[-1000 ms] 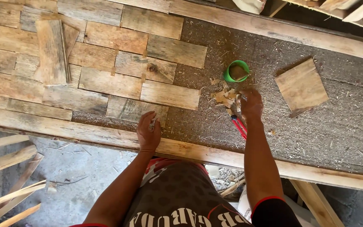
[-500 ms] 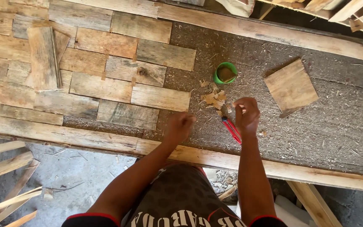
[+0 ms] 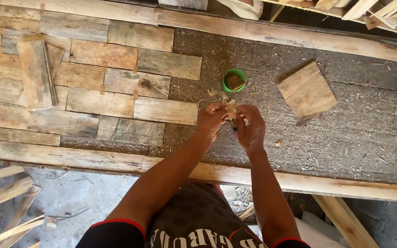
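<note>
One small green cup (image 3: 234,81) sits on the bench (image 3: 354,133), with something brown inside that I can't make out. Just below it both hands meet: the left hand (image 3: 213,118) and right hand (image 3: 252,125) pinch a pale wood sliver (image 3: 231,109) between curled fingers. One loose square board (image 3: 307,92) lies to the right.

Rough work board (image 3: 345,133), framed by timber rails. Laid on it: patchwork of wood planks (image 3: 116,92), square offcut (image 3: 306,92), green cup (image 3: 234,81), scattered shavings.
</note>
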